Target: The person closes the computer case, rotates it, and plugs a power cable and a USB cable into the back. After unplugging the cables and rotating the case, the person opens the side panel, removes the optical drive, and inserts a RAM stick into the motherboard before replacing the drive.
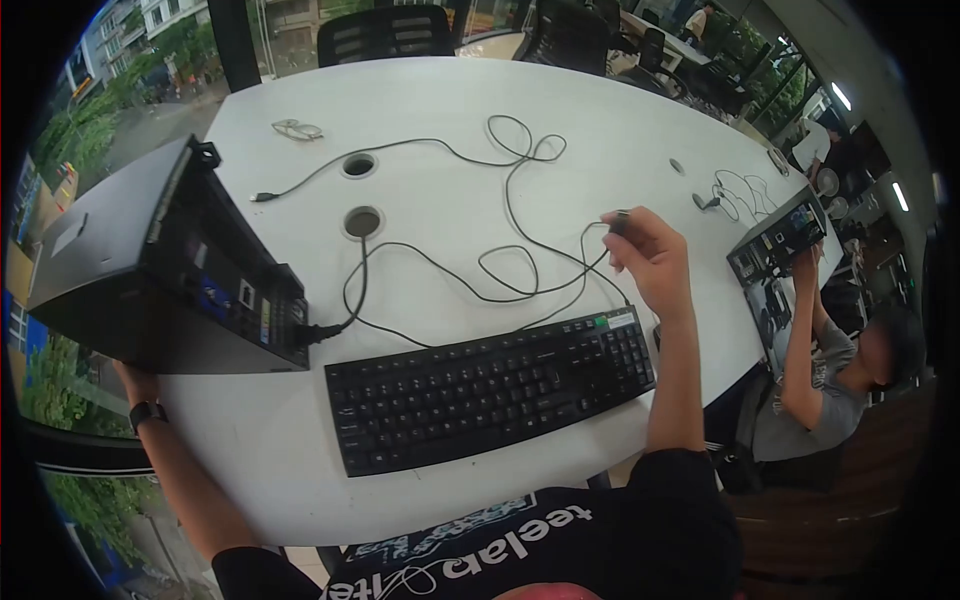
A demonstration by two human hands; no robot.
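Note:
A black desktop computer tower [110,270] stands at the left of the table, its rear ports facing right. My left hand [138,382] is at the tower's near lower side; its fingers are hidden behind the case. Over the table, my right hand [652,258] pinches a small dark cable plug [621,222] between thumb and fingers. From that plug a thin black cable [515,195] loops across the tabletop; another plug [264,197] lies farther left. A thick power cord [362,285] runs from the tower's back into a table hole. Below my right hand lies a black keyboard [490,390].
The white table [420,100] has two round cable holes [359,166]. Glasses [298,129] lie near its far left edge. On the right, a co-worker [815,400] handles another computer tower [778,238] beside loose cables. Chairs [385,35] stand beyond the table.

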